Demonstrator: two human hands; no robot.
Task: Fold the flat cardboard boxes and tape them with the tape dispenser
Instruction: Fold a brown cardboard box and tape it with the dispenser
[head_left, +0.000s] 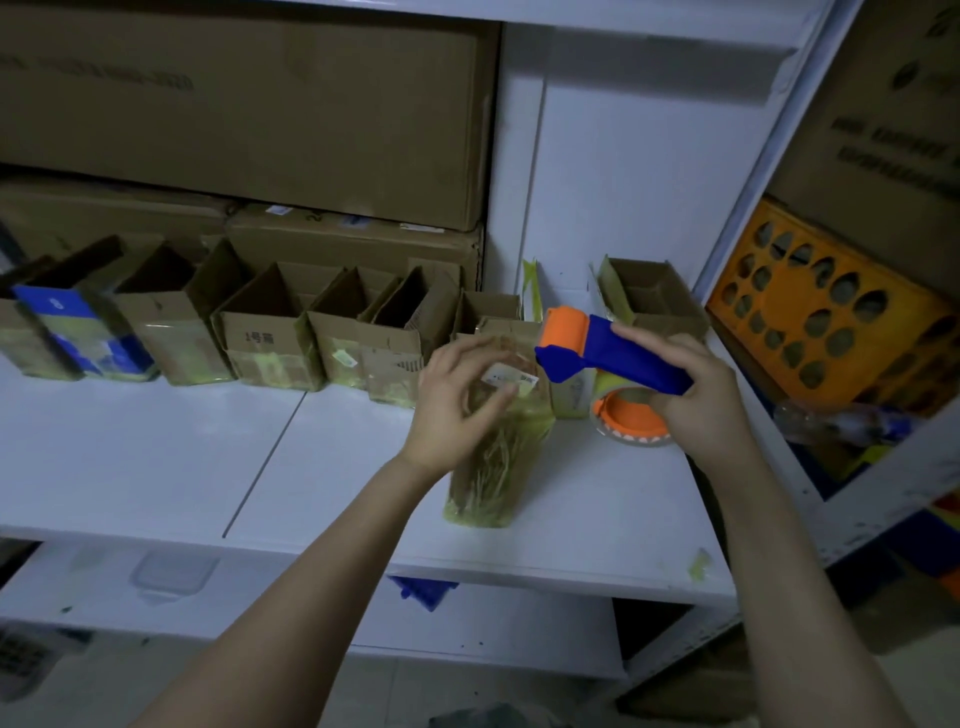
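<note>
Right hand (698, 397) gripped the blue handle of the tape dispenser (610, 356) above the shelf (156, 457). Left hand (454, 405), fingers (467, 349) loosely bent and apart, was at the top of the taped box (493, 480) near the shelf's front edge; contact unclear. Open room lay to its left.

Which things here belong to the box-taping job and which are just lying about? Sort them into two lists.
Job: tape dispenser, gripped by the right hand; small taped box by the left hand; row of folded boxes on the shelf.
Lying about: orange crate; large cartons behind; clear plastic tub below the shelf.
</note>
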